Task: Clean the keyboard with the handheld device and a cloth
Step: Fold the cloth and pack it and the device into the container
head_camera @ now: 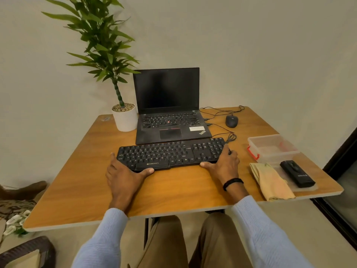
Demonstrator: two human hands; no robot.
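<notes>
A black keyboard [172,153] lies across the middle of the wooden table [77,180], in front of an open laptop. My left hand [123,175] grips its left end, thumb along the front edge. Its right end is held by my right hand [222,164], thumb at the front and fingers round the side. A folded yellow cloth [270,182] lies to the right near the table's front edge. Beside the cloth rests the black handheld device [297,174], on a clear lid.
A black laptop [170,113] stands open behind the keyboard, with a potted plant [124,117] to its left and a wired mouse [231,121] to its right. A clear plastic box [272,148] with red clips sits at the right. Cables trail behind the keyboard.
</notes>
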